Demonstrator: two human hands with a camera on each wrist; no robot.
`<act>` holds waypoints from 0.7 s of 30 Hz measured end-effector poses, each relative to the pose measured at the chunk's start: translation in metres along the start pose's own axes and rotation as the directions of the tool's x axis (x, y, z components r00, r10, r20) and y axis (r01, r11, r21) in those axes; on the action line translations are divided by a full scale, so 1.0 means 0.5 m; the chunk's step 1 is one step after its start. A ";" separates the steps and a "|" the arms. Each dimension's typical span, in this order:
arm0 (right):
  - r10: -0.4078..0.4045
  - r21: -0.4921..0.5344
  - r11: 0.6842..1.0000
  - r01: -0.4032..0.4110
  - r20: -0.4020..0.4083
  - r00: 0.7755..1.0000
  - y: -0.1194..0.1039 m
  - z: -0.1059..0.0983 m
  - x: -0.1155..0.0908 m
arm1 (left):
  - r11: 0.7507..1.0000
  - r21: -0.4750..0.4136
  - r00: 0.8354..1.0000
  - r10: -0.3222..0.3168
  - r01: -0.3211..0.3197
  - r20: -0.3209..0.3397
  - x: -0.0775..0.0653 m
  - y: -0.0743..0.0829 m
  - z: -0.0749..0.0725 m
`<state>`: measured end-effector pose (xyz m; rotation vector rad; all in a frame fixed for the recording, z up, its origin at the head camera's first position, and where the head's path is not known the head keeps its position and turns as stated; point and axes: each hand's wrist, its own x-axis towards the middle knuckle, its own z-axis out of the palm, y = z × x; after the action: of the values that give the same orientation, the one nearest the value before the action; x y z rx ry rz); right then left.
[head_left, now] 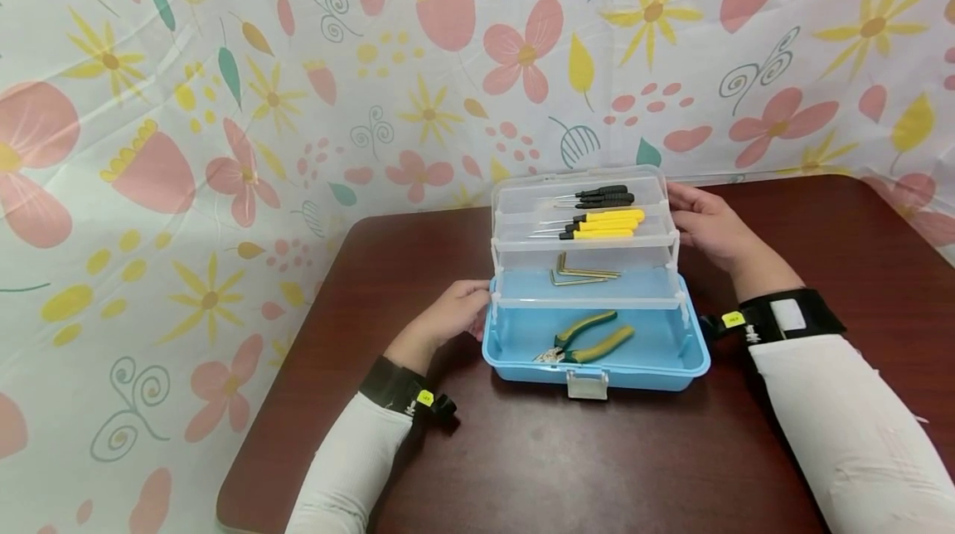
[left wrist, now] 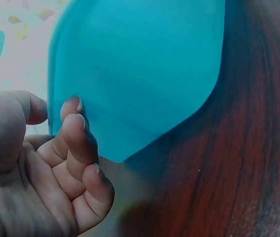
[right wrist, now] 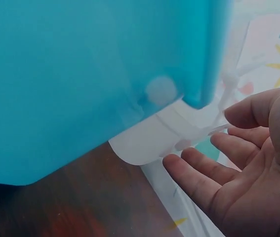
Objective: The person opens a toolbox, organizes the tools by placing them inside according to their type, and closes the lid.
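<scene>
An opened toolbox (head_left: 515, 370) with a blue base and clear tiered trays stands on the table. My left hand (head_left: 455, 310) is at its left side; in the left wrist view the thumb and fingers grip around the blue edge. My right hand (head_left: 712, 227) is beside the raised clear lid (head_left: 582, 177), and in the right wrist view its fingers are spread and loosely bent near the lid's edge. Black screwdrivers (head_left: 608, 201) and yellow-handled screwdrivers (head_left: 608, 224) lie in the upper trays. Brass-coloured hex keys (head_left: 585, 274) lie in a lower tray, green-and-yellow pliers (head_left: 597, 343) in the base.
The dark reddish-brown table (head_left: 567, 459) extends around the toolbox on all sides. Behind it hangs a floral cloth (head_left: 448, 86), close to the table's back edge. A grey latch (head_left: 588, 385) hangs down at the toolbox's front.
</scene>
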<state>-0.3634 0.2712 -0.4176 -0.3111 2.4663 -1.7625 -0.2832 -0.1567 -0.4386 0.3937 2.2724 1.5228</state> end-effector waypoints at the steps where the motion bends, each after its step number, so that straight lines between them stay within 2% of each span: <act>1: 0.000 0.000 1.000 0.000 -0.001 1.000 0.000 -0.001 0.001 | 1.000 0.000 1.000 0.002 -0.002 -0.003 0.001 -0.001 0.000; 6: -0.008 0.016 1.000 0.008 -0.002 1.000 -0.011 -0.003 -0.002 | 1.000 0.001 1.000 0.012 -0.012 -0.022 0.004 -0.004 -0.001; 14: -0.022 0.005 1.000 0.022 0.007 1.000 -0.037 -0.003 -0.012 | 0.998 0.057 0.995 0.022 -0.016 -0.094 0.007 -0.007 -0.005; 21: -0.048 0.018 0.999 0.047 0.032 0.998 -0.051 -0.002 -0.017 | 0.998 0.059 0.993 0.015 -0.008 -0.118 0.006 -0.012 -0.005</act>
<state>-0.3524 0.2660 -0.3935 -0.3973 2.4402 -1.7805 -0.2872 -0.1596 -0.4439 0.3417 2.4135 1.5260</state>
